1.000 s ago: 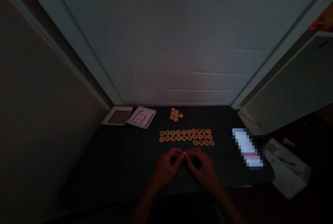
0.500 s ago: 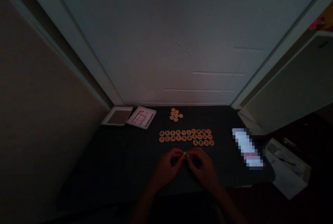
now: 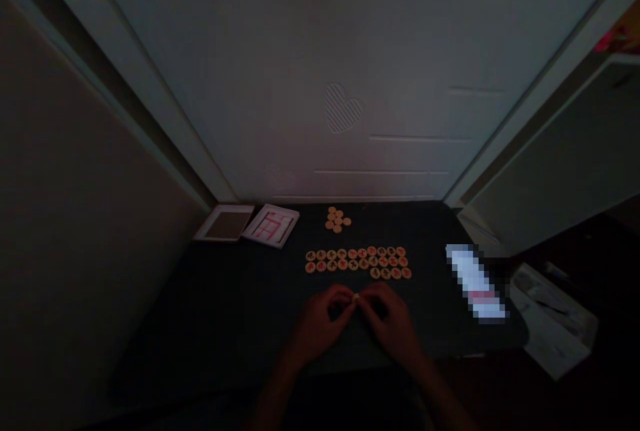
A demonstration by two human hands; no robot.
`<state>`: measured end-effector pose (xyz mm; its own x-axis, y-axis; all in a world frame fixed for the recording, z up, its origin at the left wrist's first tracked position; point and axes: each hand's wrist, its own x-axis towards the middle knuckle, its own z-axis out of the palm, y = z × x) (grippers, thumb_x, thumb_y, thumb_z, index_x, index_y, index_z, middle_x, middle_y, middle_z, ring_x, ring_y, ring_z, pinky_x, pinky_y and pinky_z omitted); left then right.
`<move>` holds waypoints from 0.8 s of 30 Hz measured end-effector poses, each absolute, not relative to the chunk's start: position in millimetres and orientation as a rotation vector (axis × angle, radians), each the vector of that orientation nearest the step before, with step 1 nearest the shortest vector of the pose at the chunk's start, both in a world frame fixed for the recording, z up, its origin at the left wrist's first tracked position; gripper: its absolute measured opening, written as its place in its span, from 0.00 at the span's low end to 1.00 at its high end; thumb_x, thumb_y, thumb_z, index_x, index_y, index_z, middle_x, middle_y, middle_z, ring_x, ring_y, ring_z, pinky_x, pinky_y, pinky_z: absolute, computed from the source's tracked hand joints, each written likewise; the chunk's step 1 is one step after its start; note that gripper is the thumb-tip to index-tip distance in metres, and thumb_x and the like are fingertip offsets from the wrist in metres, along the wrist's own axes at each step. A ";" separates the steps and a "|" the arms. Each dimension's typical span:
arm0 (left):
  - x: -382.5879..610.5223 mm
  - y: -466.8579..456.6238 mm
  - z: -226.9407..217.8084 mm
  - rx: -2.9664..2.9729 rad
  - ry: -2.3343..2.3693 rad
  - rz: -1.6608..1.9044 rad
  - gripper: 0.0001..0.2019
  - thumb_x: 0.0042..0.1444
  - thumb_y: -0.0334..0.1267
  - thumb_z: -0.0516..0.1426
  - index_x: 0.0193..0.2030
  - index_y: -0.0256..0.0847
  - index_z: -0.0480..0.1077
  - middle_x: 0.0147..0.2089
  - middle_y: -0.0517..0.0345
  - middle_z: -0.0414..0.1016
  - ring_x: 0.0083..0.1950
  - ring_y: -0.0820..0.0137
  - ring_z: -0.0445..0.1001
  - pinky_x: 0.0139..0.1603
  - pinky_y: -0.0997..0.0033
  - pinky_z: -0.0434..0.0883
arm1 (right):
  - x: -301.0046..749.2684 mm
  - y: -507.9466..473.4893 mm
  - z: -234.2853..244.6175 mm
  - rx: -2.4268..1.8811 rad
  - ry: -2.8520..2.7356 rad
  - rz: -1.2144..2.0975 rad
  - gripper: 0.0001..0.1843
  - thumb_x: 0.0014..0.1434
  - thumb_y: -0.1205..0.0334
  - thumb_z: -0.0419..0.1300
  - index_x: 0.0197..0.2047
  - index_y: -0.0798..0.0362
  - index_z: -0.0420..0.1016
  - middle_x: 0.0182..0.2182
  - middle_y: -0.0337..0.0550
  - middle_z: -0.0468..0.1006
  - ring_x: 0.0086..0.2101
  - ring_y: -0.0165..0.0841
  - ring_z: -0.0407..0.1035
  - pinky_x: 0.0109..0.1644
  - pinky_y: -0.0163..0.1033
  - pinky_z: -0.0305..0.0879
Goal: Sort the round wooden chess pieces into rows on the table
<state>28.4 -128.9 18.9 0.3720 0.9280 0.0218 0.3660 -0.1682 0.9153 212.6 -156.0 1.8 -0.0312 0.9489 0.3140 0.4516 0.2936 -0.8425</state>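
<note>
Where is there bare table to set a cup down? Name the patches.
Widest: the table left of the left hand, on the near side of the flat boxes. Narrower: between the rows of discs and the blurred bright object. Crowded: the middle, where the left hand and right hand pinch a small piece close by the rows.

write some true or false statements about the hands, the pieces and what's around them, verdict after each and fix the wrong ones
1. The left hand and right hand meet at one small piece. True.
2. Of the three rows, the one nearest the hands is the longest. False: the nearest row is the shortest.
3. The cluster lies between the rows and the hands. False: the cluster lies beyond the rows.
4. All marks in the rows are black. False: red marks show too.
5. A striped heart shows on the panel beyond the table. True.
</note>
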 end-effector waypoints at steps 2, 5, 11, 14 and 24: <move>28.5 -128.8 18.4 1.727 1.156 0.776 0.07 0.62 0.41 0.59 0.45 0.46 0.74 0.42 0.59 0.83 0.43 0.68 0.81 0.46 0.70 0.76 | 213.2 -156.1 1.7 -1.299 -1.642 0.669 0.08 0.68 0.57 0.58 0.42 0.49 0.77 0.38 0.45 0.80 0.39 0.36 0.76 0.45 0.40 0.72; 28.8 -128.7 16.7 1.728 1.170 0.783 0.07 0.62 0.41 0.59 0.45 0.46 0.74 0.42 0.59 0.83 0.42 0.68 0.81 0.46 0.70 0.76 | 213.6 -156.2 0.9 -1.288 -1.636 0.651 0.08 0.68 0.58 0.58 0.44 0.49 0.78 0.39 0.46 0.81 0.40 0.37 0.76 0.47 0.41 0.73; 29.5 -128.7 16.5 1.718 1.158 0.796 0.07 0.63 0.42 0.59 0.46 0.47 0.74 0.42 0.60 0.83 0.42 0.68 0.82 0.45 0.72 0.76 | 213.9 -156.3 -0.2 -1.276 -1.633 0.670 0.08 0.67 0.60 0.57 0.45 0.48 0.78 0.40 0.46 0.81 0.41 0.37 0.76 0.47 0.41 0.73; 29.8 -128.5 16.7 1.721 1.175 0.792 0.08 0.64 0.44 0.58 0.45 0.47 0.75 0.43 0.59 0.84 0.43 0.67 0.82 0.45 0.71 0.76 | 214.1 -156.2 0.3 -1.267 -1.631 0.669 0.07 0.66 0.62 0.57 0.44 0.48 0.77 0.40 0.45 0.81 0.41 0.37 0.76 0.48 0.41 0.73; 29.7 -126.2 13.6 1.696 1.207 0.829 0.10 0.63 0.47 0.58 0.42 0.46 0.77 0.41 0.59 0.84 0.43 0.65 0.83 0.46 0.68 0.77 | 214.0 -156.9 2.5 -1.254 -1.668 0.667 0.08 0.64 0.65 0.59 0.45 0.49 0.77 0.40 0.45 0.81 0.40 0.36 0.76 0.46 0.40 0.73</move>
